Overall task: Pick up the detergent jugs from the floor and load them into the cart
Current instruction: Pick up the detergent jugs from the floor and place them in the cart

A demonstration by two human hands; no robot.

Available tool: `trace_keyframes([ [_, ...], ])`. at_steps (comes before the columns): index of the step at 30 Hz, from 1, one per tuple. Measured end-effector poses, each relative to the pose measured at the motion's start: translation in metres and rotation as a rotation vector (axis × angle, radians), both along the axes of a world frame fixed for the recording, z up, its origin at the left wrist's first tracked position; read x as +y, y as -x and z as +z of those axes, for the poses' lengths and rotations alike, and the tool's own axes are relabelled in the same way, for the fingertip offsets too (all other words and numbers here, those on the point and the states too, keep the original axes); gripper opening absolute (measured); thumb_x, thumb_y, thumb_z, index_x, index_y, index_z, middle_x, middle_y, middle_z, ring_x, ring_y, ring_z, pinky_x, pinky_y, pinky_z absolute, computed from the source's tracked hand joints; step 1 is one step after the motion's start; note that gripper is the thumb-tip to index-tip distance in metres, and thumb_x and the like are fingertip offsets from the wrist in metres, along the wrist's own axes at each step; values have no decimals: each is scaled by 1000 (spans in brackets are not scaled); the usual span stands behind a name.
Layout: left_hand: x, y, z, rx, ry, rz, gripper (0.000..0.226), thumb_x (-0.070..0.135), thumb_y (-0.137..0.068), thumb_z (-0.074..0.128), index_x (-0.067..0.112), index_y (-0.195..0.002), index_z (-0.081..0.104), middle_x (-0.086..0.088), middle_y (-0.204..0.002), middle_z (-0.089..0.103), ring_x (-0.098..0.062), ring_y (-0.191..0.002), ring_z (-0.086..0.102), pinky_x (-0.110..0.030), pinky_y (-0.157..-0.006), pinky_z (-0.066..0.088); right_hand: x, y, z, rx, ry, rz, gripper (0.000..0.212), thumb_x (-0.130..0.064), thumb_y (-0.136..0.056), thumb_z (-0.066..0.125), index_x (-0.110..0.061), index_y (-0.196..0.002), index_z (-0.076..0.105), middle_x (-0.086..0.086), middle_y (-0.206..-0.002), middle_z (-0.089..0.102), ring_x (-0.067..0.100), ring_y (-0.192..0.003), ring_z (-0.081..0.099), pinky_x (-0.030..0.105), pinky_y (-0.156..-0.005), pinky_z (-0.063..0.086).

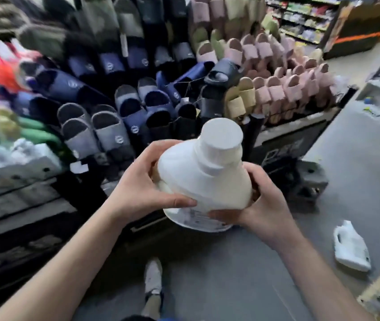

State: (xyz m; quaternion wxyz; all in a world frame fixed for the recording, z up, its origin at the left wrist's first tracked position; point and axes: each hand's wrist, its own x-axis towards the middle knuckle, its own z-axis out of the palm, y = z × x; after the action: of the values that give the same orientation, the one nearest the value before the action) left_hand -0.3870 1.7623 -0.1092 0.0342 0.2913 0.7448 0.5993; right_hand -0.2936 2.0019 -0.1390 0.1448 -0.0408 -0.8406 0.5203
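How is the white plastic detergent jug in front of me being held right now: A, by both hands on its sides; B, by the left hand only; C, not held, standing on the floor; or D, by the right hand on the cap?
A: the left hand and right hand both clasp the sides of the white plastic detergent jug, its cap untouched.

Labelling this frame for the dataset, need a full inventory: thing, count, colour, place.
held jug: 1, white with a white cap, centre, upright, gripped from both sides
floor jug: 1, white, lying on the grey floor, lower right
slippers: many, navy, grey, black, pink, tan and green, racked across the display ahead
store shelves: count unclear, mixed colours, blurred, far upper right
shoe: 1, white, on the floor, bottom centre
cart: not identifiable in this view
left hand: 1, on the held jug's left side
right hand: 1, on its right side and lower edge
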Motion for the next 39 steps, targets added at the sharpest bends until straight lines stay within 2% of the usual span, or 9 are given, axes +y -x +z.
trace_keyframes([
  [3, -54, -26, 2, -13, -21, 142, 93, 32, -49, 100, 33, -134, 61, 9, -133, 68, -10, -125, 64, -24, -101, 52, -42, 12, 3, 2, -3, 164, 90, -36, -50, 104, -41, -127, 59, -15, -120, 71, 10, -113, 67, 44, -95, 59],
  [10, -180, -91, 2, -18, -25, 459, 91, 33, -48, 100, 40, -130, 63, 11, -129, 70, -9, -120, 66, -25, -97, 54, -161, 25, 10, -32, -31, 480, 95, -56, -39, 97, -51, -123, 56, -23, -119, 68, 1, -109, 64, 32, -89, 57],
  [16, -304, -150, -12, -52, -78, 691, 91, 33, -47, 101, 44, -128, 63, 6, -130, 70, -16, -122, 66, -40, -103, 56, -295, 21, 7, -31, -61, 706, 87, -32, -46, 105, -52, -117, 58, -26, -115, 68, -1, -107, 64, 12, -81, 51],
  [19, -375, -177, -17, -52, -75, 791, 94, 32, -49, 102, 36, -134, 62, 3, -133, 68, -21, -126, 64, -45, -108, 53, -374, 15, 4, -59, -41, 792, 88, -32, -47, 105, -47, -121, 60, -21, -117, 69, 2, -110, 65, 17, -85, 53],
  [22, -446, -201, -23, -33, -46, 867, 95, 35, -50, 102, 37, -136, 61, 6, -136, 65, -21, -130, 61, -47, -111, 51, -454, 9, -3, -107, 1, 856, 92, -45, -39, 103, -49, -122, 61, -16, -120, 71, 7, -113, 67, 34, -93, 58],
  [25, -511, -222, -28, -53, -26, 925, 94, 37, -49, 101, 43, -134, 60, 11, -139, 63, -18, -133, 59, -40, -113, 48, -529, 2, -13, -148, 10, 909, 95, -47, -37, 101, -49, -123, 61, -14, -122, 71, 12, -115, 67, 46, -96, 59],
  [31, -612, -248, -29, -125, 59, 1021, 94, 25, -49, 106, 45, -129, 61, 18, -132, 66, -8, -128, 60, -18, -104, 46, -643, -4, -21, -208, -8, 1001, 92, -27, -44, 107, -53, -119, 61, -19, -120, 71, 6, -111, 67, 42, -95, 59],
  [36, -674, -253, -37, -167, 59, 1143, 97, 22, -48, 107, 58, -124, 59, 25, -130, 66, -3, -128, 59, -22, -107, 45, -721, 12, -26, -240, -35, 1110, 91, -24, -44, 106, -50, -119, 62, -20, -118, 72, 5, -110, 68, 40, -95, 59],
  [39, -704, -246, -42, -206, 54, 1203, 96, 18, -50, 107, 63, -119, 58, 29, -125, 66, 3, -125, 59, -11, -102, 43, -761, 28, -34, -257, -45, 1161, 90, -24, -45, 105, -48, -120, 62, -19, -118, 72, 5, -110, 67, 43, -95, 59],
])
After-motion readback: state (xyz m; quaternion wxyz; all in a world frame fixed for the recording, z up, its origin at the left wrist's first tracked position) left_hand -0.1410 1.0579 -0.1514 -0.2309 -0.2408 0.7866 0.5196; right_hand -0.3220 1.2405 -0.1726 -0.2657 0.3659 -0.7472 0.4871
